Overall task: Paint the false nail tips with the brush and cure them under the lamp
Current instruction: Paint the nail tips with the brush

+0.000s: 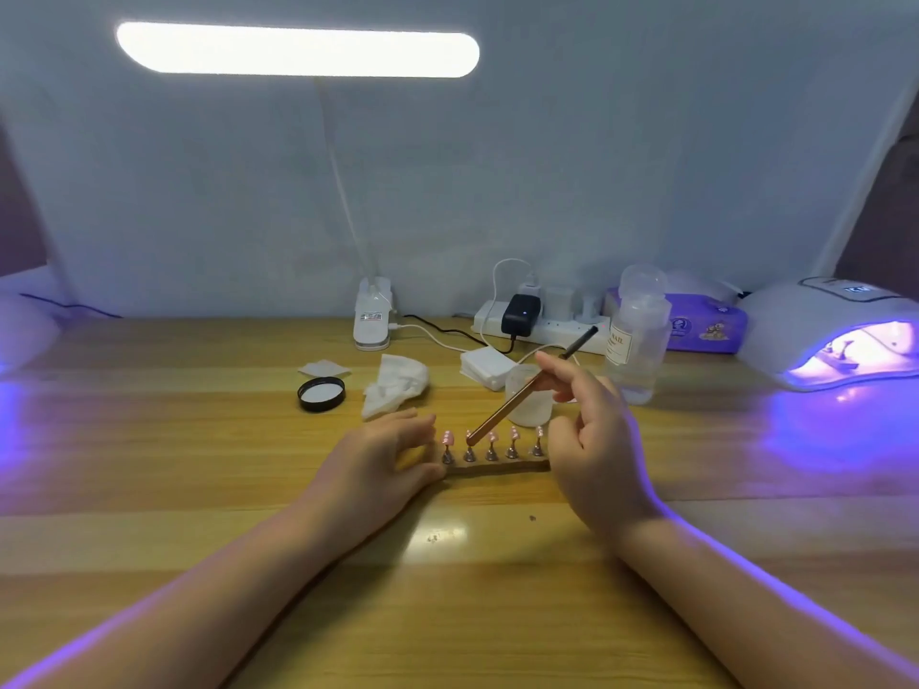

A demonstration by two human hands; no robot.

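Nail tips: five pink tips on small metal stands, in a row along a dark strip at mid-tabletop, between the two hands.
Brush: slanted down-left, working end at the second tip from the left, dark cap end high toward the back right.
Right hand: pinching the brush mid-shaft, fingers curled round it, heel near the right end of the strip.
Left hand: fingers loosely bent, holding nothing, fingertips at the left end of the strip and just beside the first tip.
Risk, smearing: neighbouring tips close together, so a sideways slip of the brush likely to mark the first or third tip.
Risk, tipping: stands look narrow-footed; too much downward pressure could topple one or shove the strip if the steadying fingertips let go.
Risk, left fingers: very near the first tip, wet coat easily touched.
Risk, cup: translucent cup right behind the row, under the brush shaft, liable to be knocked by the right knuckles.
Risk, early curing: curing lamp lit violet at the right edge of the tabletop, glow spilling across the wood; gel on the bristles could possibly stiffen.
Further out: black lid, crumpled tissue, clear bottle, power strip at the back.
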